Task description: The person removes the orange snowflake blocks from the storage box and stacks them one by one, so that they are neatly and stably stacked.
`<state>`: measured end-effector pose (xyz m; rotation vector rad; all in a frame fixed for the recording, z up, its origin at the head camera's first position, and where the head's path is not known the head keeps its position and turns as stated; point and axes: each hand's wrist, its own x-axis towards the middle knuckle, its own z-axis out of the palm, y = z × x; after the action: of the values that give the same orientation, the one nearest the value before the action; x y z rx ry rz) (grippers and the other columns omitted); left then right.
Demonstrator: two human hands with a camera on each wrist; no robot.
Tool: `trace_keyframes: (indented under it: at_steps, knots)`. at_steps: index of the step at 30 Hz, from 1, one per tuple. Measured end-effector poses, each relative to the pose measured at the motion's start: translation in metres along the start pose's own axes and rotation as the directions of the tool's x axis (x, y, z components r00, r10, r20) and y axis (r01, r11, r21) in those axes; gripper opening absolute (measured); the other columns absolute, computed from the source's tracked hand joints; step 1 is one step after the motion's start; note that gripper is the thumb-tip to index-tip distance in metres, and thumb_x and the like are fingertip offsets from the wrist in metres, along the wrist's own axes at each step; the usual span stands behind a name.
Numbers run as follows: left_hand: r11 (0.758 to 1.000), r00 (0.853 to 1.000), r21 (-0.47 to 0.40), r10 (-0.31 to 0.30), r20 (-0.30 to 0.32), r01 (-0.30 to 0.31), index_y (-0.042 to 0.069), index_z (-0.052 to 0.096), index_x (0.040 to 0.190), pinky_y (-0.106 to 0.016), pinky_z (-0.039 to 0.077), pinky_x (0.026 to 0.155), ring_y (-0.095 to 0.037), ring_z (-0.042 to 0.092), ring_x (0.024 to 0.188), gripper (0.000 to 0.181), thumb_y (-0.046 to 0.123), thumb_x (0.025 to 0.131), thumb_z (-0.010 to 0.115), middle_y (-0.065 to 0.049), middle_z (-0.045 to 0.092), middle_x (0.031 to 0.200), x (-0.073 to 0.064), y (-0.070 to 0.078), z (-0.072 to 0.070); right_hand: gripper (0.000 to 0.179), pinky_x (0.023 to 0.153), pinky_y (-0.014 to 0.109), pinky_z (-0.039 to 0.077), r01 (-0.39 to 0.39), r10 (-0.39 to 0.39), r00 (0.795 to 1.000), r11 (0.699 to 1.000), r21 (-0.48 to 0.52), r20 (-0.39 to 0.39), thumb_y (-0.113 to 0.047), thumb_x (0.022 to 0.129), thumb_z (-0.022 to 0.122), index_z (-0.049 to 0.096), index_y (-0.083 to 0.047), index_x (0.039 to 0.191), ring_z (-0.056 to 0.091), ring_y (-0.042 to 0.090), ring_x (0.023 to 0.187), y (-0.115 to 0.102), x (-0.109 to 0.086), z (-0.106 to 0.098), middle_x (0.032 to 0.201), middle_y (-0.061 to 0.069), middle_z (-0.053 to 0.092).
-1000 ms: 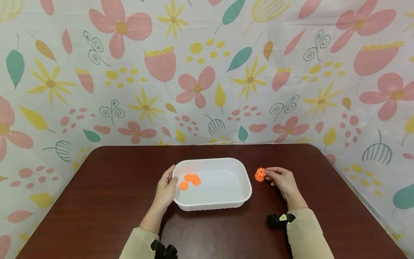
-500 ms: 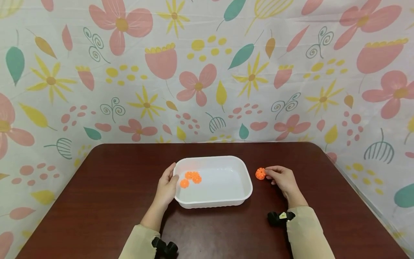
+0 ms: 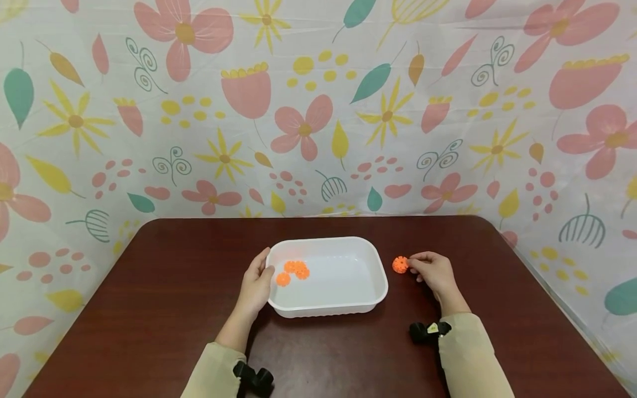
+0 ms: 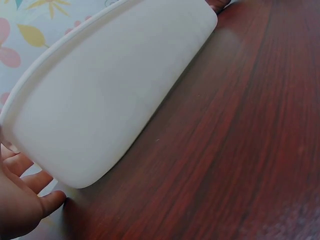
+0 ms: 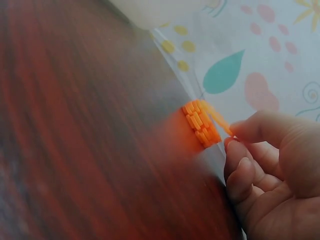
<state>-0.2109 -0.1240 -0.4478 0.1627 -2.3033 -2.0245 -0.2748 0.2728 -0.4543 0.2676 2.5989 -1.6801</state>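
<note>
A white plastic tray [image 3: 328, 301] stands on the table, with several orange notched discs [image 3: 297, 270] lying flat in its left part. My left hand [image 3: 255, 284] grips the tray's left rim, the thumb on the rim and the fingers outside it. In the left wrist view the tray's side wall [image 4: 110, 95] hides part of that hand. To the right of the tray is a short stack of orange notched discs [image 5: 197, 125]. My right hand [image 3: 435, 273] pinches one orange disc [image 5: 217, 119] by its edge between thumb and finger; it is tilted against the top of the stack.
The dark red-brown wooden table [image 3: 348, 359] reaches back to a flower-printed cloth [image 3: 308, 182]. A black wrist camera [image 3: 254, 378] sits on the left sleeve and another black camera [image 3: 428, 331] on the right one.
The disc pinched by my right hand has come down from above the stack to lie close against its top. My left hand keeps its grip on the tray, which has not moved.
</note>
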Motion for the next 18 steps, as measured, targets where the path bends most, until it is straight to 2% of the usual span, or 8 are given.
trace_keyframes:
  at_steps: [6,18]
  knots:
    - [1.0,1.0,-0.005,0.008,0.004,-0.008,0.009,0.033,0.147,-0.049,0.03,0.111,-0.029,0.031,0.139,0.05,0.012,0.098,0.041,-0.016,0.032,0.152,0.0003,-0.0004,0.0006,0.033,0.057,0.026,0.053,0.007,-0.007,1.0,1.0,-0.014,-0.012,-0.019,0.089,0.064,0.061,0.006,0.111,0.058,0.008,0.062,-0.0018,0.0004,-0.0002,0.075,-0.002,0.064]
    - [1.0,1.0,0.006,-0.008,-0.008,0.008,0.009,0.034,0.146,-0.049,0.033,0.109,-0.029,0.034,0.137,0.05,0.012,0.097,0.042,-0.016,0.036,0.15,0.0005,-0.0016,0.0009,0.031,0.06,0.024,0.054,0.002,0.0,0.999,0.999,0.043,-0.043,-0.022,0.09,0.063,0.061,0.002,0.11,0.061,0.006,0.069,-0.0021,-0.0005,0.0004,0.077,-0.006,0.065]
